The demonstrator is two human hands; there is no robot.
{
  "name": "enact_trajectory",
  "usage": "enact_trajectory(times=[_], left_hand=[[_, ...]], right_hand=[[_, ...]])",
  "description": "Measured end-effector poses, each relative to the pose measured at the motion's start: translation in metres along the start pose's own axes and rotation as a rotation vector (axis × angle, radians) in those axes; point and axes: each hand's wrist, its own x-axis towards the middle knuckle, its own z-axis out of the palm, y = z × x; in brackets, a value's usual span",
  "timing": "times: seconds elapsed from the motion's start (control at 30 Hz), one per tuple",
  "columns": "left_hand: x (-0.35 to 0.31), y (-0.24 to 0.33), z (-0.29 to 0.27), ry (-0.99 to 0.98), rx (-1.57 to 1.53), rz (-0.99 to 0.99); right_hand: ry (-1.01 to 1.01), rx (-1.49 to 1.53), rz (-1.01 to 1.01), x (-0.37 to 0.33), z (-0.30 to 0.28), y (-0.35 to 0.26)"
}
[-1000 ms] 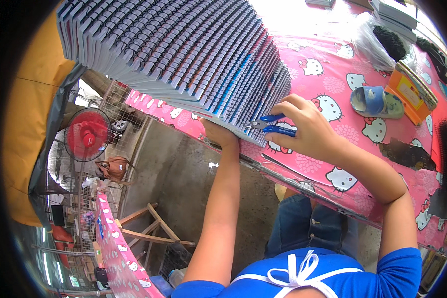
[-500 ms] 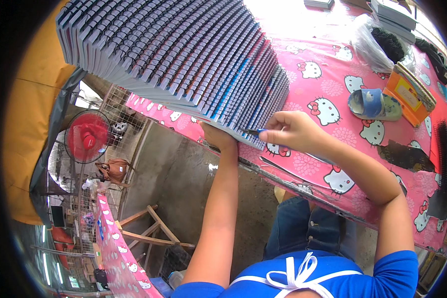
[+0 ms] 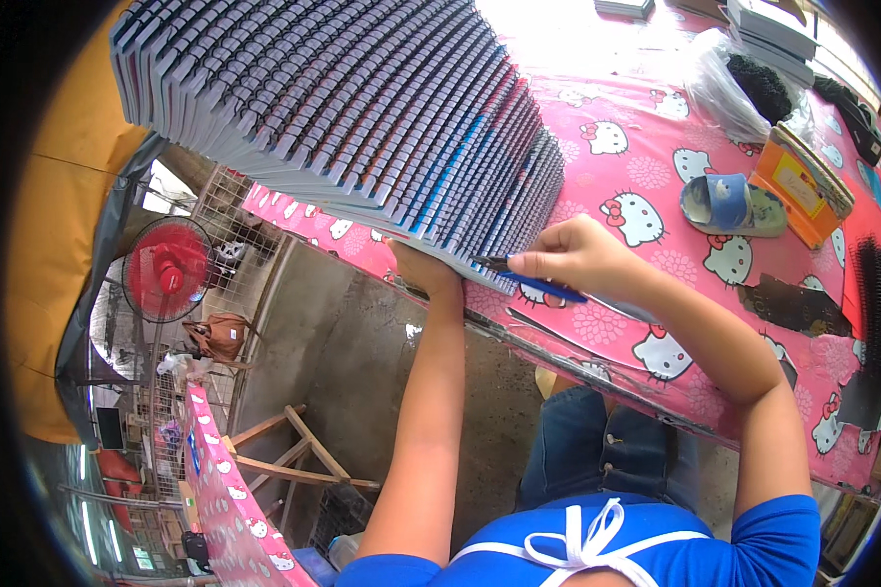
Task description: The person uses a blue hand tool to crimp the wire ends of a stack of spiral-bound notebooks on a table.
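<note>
A long row of spiral-bound notebooks [image 3: 362,127] stands packed together on the table, with dark wire coils facing up. My right hand [image 3: 582,256] is closed round a pair of blue-handled pliers [image 3: 550,287]. The dark jaws reach the coil ends at the row's near right side. Against the near lower side of the row rests my left hand [image 3: 426,271]. Its fingers are hidden by the notebooks, so their pose does not show.
The pink patterned table cover [image 3: 646,259] holds a blue slide sandal [image 3: 729,203], an orange box [image 3: 803,186], a black brush [image 3: 876,308] and a plastic bag [image 3: 724,83]. Left of the table stand a red fan [image 3: 169,269] and a wooden trestle [image 3: 303,455].
In my right hand the pliers have turned, and their blue handles now show below the fingers. My left hand stays against the notebooks.
</note>
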Motion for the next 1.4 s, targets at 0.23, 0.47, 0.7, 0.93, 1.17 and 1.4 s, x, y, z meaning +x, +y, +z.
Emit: enact_trajectory(times=[0.23,0.47,0.7,0.93,1.17,1.4], left_hand=[[0.005,-0.006,0.002,0.025,0.147,-0.035],[0.013,-0.023,0.0,0.048,0.143,0.103],[0.002,0.008,0.001,0.014,0.083,0.063],[0.008,-0.014,-0.001,0.038,0.004,-0.02],[0.01,-0.019,0.001,-0.025,0.159,0.123],[0.006,-0.013,0.002,-0.006,0.054,0.088]], right_hand=[[0.503,-0.893,-0.782,-0.01,0.008,0.018],[0.339,-0.766,-0.587,-0.007,0.012,0.002],[-0.063,0.036,0.117,0.001,-0.01,-0.007],[0.471,-0.896,-0.792,-0.014,0.009,0.03],[0.157,-0.463,-0.391,0.008,0.0,0.025],[0.122,-0.391,-0.218,-0.001,0.003,0.022]])
